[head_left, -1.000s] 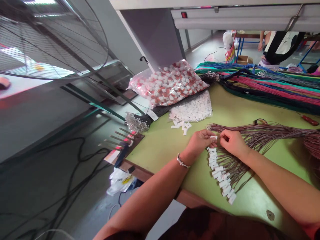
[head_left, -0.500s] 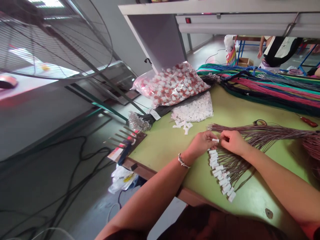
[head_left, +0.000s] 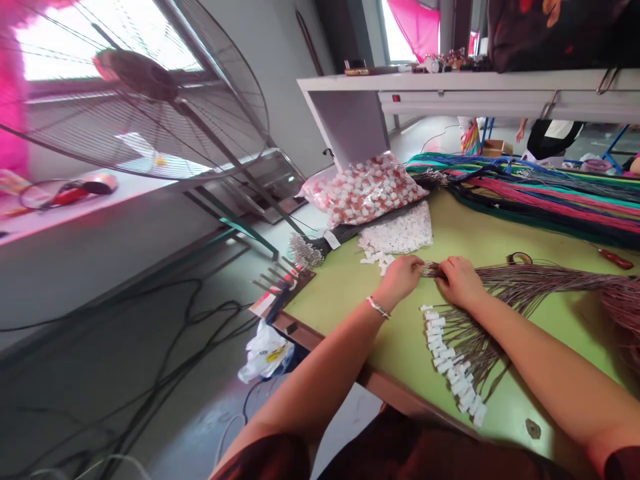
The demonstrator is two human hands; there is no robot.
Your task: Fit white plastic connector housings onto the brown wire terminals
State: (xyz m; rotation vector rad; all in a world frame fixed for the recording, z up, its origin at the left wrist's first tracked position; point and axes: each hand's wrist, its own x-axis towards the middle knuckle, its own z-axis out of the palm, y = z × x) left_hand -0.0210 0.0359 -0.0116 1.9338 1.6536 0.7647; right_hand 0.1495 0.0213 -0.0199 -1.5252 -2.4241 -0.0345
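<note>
My right hand (head_left: 461, 281) lies over the bundle of brown wires (head_left: 530, 277) near its metal-tipped ends, fingers curled onto the wires. Just left of those tips is my left hand (head_left: 401, 279), its thumb and fingers pinched together; what they hold, if anything, is hidden. Below both hands runs a slanting row of white plastic connectors (head_left: 443, 353), fitted on brown wire ends that fan out to the right. Beyond my left hand, loose white connectors (head_left: 376, 257) spill beside a clear bag of white connectors (head_left: 400, 228).
A bag of white and orange-brown parts (head_left: 370, 190) rests on a black wire bundle (head_left: 345, 233). Coloured wires (head_left: 555, 190) lie across the back of the green table (head_left: 345, 293). A red-handled tool (head_left: 616, 259) is at right, a large fan (head_left: 150, 80) at left.
The white connector between my fingers has gone from there, and the row lies free on the table. Both hands moved up to the wire tips. The view tilted upward.
</note>
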